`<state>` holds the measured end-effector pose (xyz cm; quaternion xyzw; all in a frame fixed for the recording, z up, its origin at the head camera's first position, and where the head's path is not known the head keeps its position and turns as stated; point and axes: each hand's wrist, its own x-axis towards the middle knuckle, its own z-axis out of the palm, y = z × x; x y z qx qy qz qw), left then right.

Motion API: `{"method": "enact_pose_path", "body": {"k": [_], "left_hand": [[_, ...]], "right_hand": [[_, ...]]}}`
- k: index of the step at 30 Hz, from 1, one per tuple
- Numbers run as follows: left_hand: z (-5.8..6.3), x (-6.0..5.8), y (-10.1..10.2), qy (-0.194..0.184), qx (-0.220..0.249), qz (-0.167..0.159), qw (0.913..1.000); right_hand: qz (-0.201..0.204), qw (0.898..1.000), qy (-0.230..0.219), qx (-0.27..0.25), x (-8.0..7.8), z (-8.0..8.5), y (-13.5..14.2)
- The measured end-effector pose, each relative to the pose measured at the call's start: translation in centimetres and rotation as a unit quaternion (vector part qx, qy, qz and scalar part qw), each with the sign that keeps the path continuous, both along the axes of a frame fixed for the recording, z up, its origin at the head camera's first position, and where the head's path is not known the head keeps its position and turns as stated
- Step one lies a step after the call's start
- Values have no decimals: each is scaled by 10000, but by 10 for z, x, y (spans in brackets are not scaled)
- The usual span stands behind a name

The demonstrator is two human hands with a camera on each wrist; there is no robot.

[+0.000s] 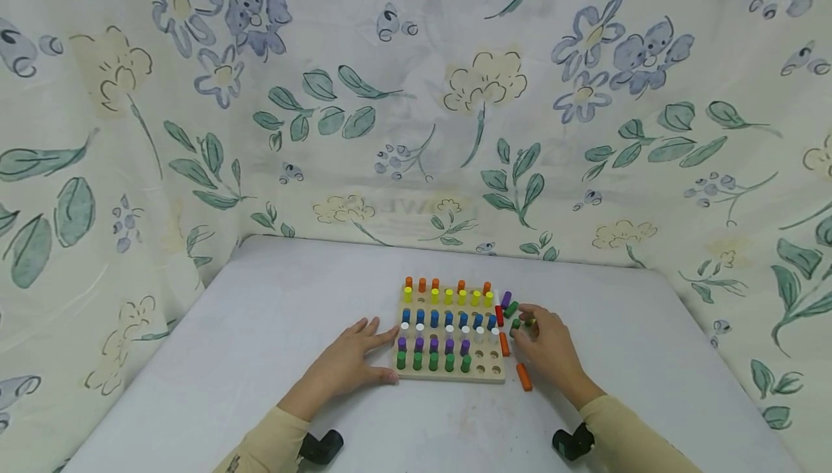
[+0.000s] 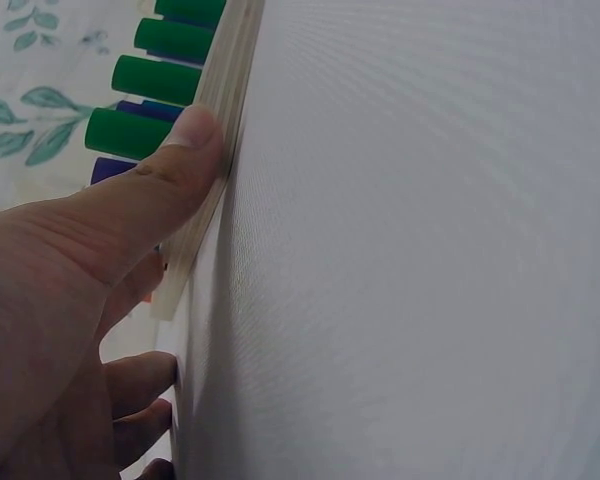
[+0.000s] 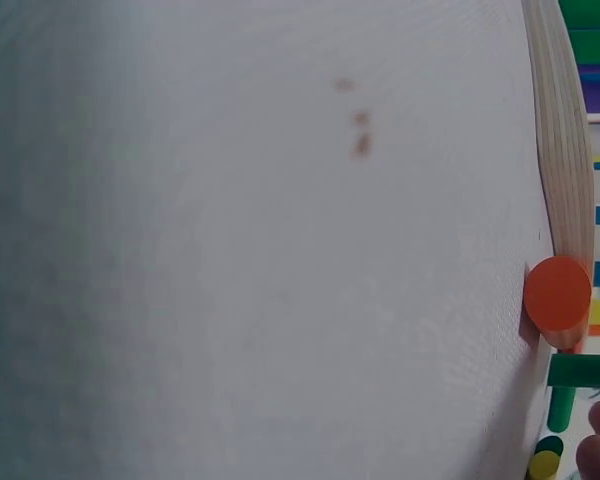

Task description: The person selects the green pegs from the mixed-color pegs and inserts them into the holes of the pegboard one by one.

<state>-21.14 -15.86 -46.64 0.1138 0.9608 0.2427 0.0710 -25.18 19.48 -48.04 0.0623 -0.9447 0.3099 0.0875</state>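
Note:
A wooden pegboard (image 1: 451, 378) holds rows of orange, yellow, blue, white, purple and green pegs. My left hand (image 1: 351, 357) rests at its left side, index finger at the edge and thumb at the near corner. In the left wrist view the thumb (image 2: 195, 130) touches the board's side, close to the green pegs (image 2: 130, 133). To the right of the board, my right hand (image 1: 549, 346) pinches a green peg (image 3: 585, 370) that stands upright, its lower end close to the table. Only the fingertips show in the right wrist view, so their full contact is partly hidden.
Loose pegs lie along the board's right side: a purple one (image 1: 506, 300), a green one (image 1: 511, 309), a red one (image 1: 499, 315) and two orange ones, the nearer orange peg (image 1: 524, 377) toward me. A floral curtain (image 1: 416, 133) stands behind the white table (image 1: 312, 278).

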Motion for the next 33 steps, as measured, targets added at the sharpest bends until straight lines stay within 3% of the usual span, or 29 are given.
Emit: {"method": "enact_pose_path", "body": {"k": [13, 33], "left_hand": [[0, 0, 1, -7, -21, 9, 10000], [0, 0, 0, -13, 9, -4, 10000]], "right_hand": [[159, 9998, 84, -111, 3, 3, -3], [69, 9998, 20, -200, 4, 4, -2]]}}
